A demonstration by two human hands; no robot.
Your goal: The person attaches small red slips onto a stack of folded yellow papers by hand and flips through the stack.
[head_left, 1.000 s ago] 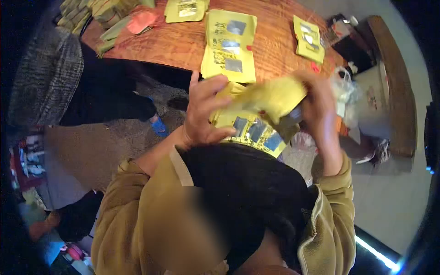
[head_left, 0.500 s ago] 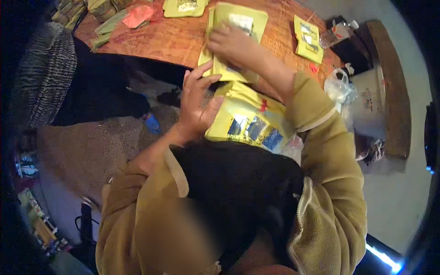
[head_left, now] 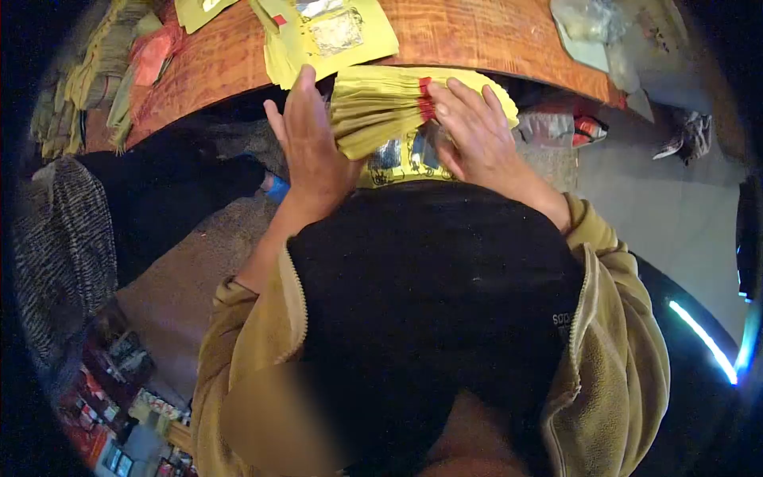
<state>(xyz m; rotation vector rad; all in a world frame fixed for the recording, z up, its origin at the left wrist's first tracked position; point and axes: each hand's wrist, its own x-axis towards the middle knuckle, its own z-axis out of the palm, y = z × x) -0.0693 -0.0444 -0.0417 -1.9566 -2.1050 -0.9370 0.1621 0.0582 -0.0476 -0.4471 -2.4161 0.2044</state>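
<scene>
A thick fanned stack of yellow paper sheets (head_left: 373, 103) with red marks along its edge lies on my lap at the table's near edge. My left hand (head_left: 312, 143) rests against the stack's left side, fingers apart and pointing up. My right hand (head_left: 477, 139) lies over the stack's right part, near the red marks, with its fingers spread. Under the fanned sheets, yellow paper with dark printed squares (head_left: 405, 159) shows. Just beyond my left hand, another yellow pile with silvery squares (head_left: 338, 36) sits on the table.
The wooden table (head_left: 477, 36) curves across the top. Bundles of yellowish paper (head_left: 99, 63) and a pink-red sheet (head_left: 151, 56) are at the left. A plastic bag (head_left: 592, 24) is at the upper right. Another person's dark-clothed leg (head_left: 175, 199) is at the left.
My right hand has come back from the table pile to the stack on my lap, whose sheets now stand fanned. The view has shifted, and the table pile appears further left.
</scene>
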